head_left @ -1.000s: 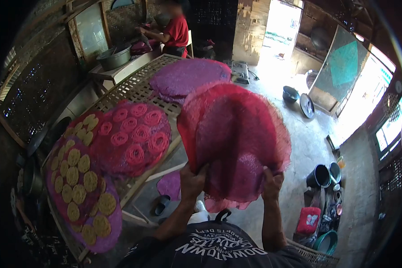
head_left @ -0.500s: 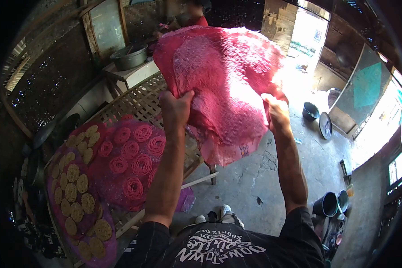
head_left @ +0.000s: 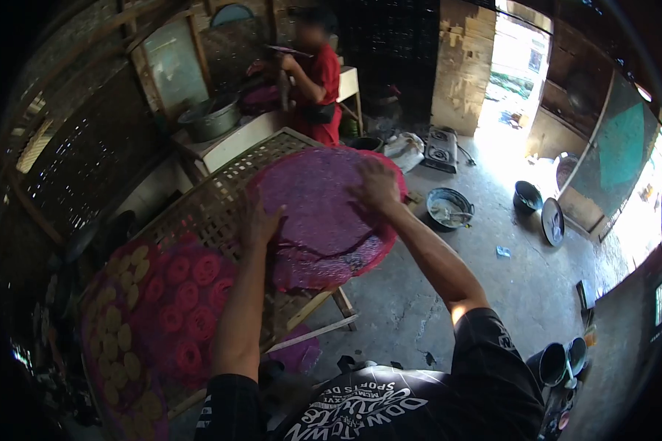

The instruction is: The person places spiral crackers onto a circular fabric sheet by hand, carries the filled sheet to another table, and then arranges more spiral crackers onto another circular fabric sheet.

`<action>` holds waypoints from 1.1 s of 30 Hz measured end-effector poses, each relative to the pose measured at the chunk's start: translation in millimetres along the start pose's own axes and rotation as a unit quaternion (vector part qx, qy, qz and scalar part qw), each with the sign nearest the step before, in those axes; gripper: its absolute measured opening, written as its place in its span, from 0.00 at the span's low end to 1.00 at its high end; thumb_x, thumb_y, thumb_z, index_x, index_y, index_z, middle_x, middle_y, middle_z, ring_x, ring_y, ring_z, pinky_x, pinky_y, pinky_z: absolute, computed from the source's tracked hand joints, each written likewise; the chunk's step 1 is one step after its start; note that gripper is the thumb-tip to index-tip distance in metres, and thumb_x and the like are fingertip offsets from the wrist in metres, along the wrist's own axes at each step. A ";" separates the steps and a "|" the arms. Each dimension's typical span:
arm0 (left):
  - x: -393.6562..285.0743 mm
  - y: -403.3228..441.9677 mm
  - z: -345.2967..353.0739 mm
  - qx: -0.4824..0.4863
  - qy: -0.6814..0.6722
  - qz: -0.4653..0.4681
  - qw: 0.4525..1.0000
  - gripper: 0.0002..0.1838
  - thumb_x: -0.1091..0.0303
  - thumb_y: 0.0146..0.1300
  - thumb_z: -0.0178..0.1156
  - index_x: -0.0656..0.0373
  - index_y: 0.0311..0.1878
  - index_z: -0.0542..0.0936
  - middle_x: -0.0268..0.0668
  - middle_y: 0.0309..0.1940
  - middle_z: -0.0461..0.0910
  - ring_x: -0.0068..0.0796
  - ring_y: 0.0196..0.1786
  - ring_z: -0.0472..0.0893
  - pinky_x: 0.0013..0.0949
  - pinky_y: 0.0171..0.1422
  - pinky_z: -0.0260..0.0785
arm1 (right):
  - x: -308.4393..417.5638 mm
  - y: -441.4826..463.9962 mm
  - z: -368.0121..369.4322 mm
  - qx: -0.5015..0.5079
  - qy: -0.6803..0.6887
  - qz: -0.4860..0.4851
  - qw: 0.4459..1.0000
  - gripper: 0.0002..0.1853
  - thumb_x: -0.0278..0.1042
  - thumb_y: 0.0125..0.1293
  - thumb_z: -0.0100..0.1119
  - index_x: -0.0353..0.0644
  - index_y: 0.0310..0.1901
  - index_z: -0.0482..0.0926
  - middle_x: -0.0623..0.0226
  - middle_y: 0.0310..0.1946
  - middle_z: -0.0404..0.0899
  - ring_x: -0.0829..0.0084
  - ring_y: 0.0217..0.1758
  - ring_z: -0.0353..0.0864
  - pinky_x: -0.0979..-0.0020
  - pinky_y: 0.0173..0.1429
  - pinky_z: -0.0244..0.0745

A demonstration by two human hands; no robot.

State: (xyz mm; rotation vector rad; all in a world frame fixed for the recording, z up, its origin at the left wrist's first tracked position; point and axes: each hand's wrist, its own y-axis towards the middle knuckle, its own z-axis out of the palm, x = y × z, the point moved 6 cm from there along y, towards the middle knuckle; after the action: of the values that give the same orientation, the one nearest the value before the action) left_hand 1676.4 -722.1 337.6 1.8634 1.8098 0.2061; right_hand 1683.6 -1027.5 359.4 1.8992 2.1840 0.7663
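Note:
A round purple net sheet with a red rim (head_left: 320, 195) lies on the woven bamboo rack (head_left: 191, 213), over other layers. My left hand (head_left: 261, 220) rests at its left edge with the fingers apart. On the sheet's upper right part lies my right hand (head_left: 376, 187), fingers spread and slightly blurred. Nearer to me on the rack, a red net holds several pink noodle coils (head_left: 201, 321). Several yellowish coils (head_left: 113, 345) sit on purple netting at the far left.
Beyond the rack, a person in red (head_left: 324, 81) stands by a table with a large metal pot (head_left: 212, 121). On the floor at the right are a basin (head_left: 449, 208), a stove (head_left: 441, 149), a black bucket (head_left: 527, 196) and a round lid (head_left: 553, 222).
The red and purple sheets, held up in the air earlier, now lie on the rack's far part. Both my hands have gone from gripping their edges to lying open on them.

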 end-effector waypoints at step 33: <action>-11.1 -14.2 20.8 0.101 0.078 0.071 0.989 0.34 0.44 0.74 0.46 0.61 0.71 0.67 0.53 0.70 0.65 0.52 0.74 0.62 0.46 0.78 0.49 | 3.8 -32.3 25.2 0.030 0.138 0.009 0.990 0.36 0.59 0.62 0.54 0.39 0.64 0.72 0.47 0.70 0.62 0.47 0.78 0.51 0.44 0.79 0.39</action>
State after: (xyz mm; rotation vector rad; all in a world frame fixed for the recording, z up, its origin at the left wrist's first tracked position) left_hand 1672.4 -738.9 316.1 2.1744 1.8607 0.2323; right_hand 1665.2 -1019.1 323.5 1.9452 2.3740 1.0333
